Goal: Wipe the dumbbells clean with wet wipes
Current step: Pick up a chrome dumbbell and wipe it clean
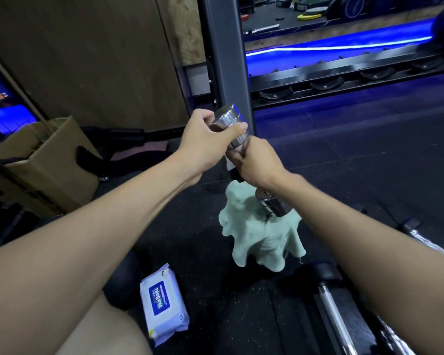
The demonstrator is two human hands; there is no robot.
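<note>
Chrome-plated steel dumbbell point(237, 139) sits tilted at frame centre: your left hand point(210, 139) grips its upper head, your right hand point(256, 162) clenches a white wet wipe point(230, 163) round the handle. Wet chrome could slip onto the pale green towel point(262, 239) below.

Both your bare forearms reach forward, converging mid-frame. Your left hand point(207, 139) curls fingers and thumb round the upper end of the dumbbell point(231, 124). Your right hand point(260, 163) grips its handle just below, knuckles up.
</note>
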